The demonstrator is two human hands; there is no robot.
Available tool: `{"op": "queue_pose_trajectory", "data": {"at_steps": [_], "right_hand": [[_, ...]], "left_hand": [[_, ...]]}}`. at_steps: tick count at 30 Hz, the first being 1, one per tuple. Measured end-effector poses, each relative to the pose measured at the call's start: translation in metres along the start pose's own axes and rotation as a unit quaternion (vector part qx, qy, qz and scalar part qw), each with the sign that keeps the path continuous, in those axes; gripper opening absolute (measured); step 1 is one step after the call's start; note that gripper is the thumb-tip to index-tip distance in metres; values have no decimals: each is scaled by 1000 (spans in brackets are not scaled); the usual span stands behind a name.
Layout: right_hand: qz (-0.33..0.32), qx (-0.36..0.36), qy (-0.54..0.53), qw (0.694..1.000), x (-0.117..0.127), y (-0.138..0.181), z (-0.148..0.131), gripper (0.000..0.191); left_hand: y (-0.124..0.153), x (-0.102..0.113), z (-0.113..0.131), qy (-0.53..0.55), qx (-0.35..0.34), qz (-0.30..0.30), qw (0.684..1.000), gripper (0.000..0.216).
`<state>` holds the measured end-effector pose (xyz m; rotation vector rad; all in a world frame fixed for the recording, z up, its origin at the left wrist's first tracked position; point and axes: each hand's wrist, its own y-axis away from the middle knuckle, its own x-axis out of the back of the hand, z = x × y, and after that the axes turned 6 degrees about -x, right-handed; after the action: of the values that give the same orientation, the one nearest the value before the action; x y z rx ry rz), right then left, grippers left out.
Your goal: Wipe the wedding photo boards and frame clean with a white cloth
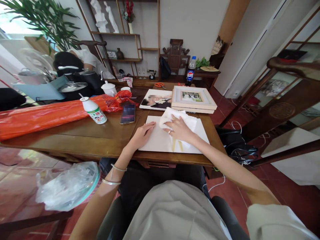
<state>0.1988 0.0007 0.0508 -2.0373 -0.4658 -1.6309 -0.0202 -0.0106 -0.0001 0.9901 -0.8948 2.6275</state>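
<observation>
A flat white board (156,140) lies at the front edge of the wooden table. My left hand (143,135) rests flat on the board's left side, fingers stretched out and holding nothing. My right hand (181,129) presses a crumpled white cloth or tissue (188,119) onto the board, its fingers spread over the top. Two yellowish strips (174,145) show on the board just below that hand. Behind the board lie a photo print (160,99) and a pale picture frame (178,89) stacked on another pale piece.
Left of the board are a phone (127,113), a white bottle with a straw (93,110) and a long red plastic-wrapped roll (50,115). Orange-handled scissors (160,85) and a cola bottle (190,71) stand farther back. A bag-lined bin (72,186) sits below left.
</observation>
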Motion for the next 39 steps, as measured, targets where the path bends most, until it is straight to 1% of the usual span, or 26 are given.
{"op": "queue_pose_trajectory", "data": {"at_steps": [5, 7, 8, 10, 11, 14, 17, 19, 22, 24, 27, 30, 32, 34, 35, 37, 39], "right_hand": [[-47, 101, 28, 993, -6, 45, -65, 32], [-68, 127, 24, 989, -4, 60, -79, 31], [-74, 137, 18, 988, -3, 65, -81, 31], [-69, 144, -6, 987, 0, 64, -74, 31], [-58, 136, -21, 989, 0, 60, -67, 31], [-29, 74, -52, 995, 0, 37, -40, 35], [-24, 13, -47, 999, -3, 6, -20, 43], [-19, -21, -24, 999, -5, -11, -15, 45], [-15, -51, 17, 998, -9, -24, -23, 43], [-13, -46, 32, 998, -11, -20, -36, 40], [-14, -17, 54, 998, -11, 4, -61, 39], [-48, 45, 55, 996, -2, 40, -84, 39], [-83, 90, 44, 992, 7, 61, -93, 37], [-109, 115, 36, 987, 14, 71, -93, 34], [-111, 121, 33, 986, 16, 71, -90, 34], [-97, 111, 34, 989, 16, 63, -78, 37], [-76, 75, 44, 993, 11, 45, -63, 42]], "left_hand": [[0, 3, -1, -3, -14, -16, 1000, 38], [1, 4, -1, 4, -26, -23, 999, 38], [1, 5, -1, 6, -29, -26, 999, 39], [1, 5, -1, 5, -27, -26, 999, 39], [1, 5, -1, 4, -24, -24, 999, 38], [0, 3, -1, -3, -20, -18, 1000, 38], [0, 1, -1, -12, -17, -14, 1000, 37], [0, 0, 0, -17, -15, -10, 1000, 37], [0, 0, 0, -22, -17, -3, 1000, 38], [1, 0, -1, -24, -19, 7, 1000, 38], [2, 1, -5, -19, -18, 13, 1000, 38], [3, 1, -8, -7, -14, 13, 1000, 39], [3, 1, -8, -5, -14, 6, 1000, 39], [3, 2, -6, -8, -16, -7, 1000, 38], [3, 2, -5, -9, -16, -11, 1000, 38], [2, 2, -3, -8, -10, -7, 1000, 38], [2, 1, -1, -4, -3, 2, 1000, 39]]}}
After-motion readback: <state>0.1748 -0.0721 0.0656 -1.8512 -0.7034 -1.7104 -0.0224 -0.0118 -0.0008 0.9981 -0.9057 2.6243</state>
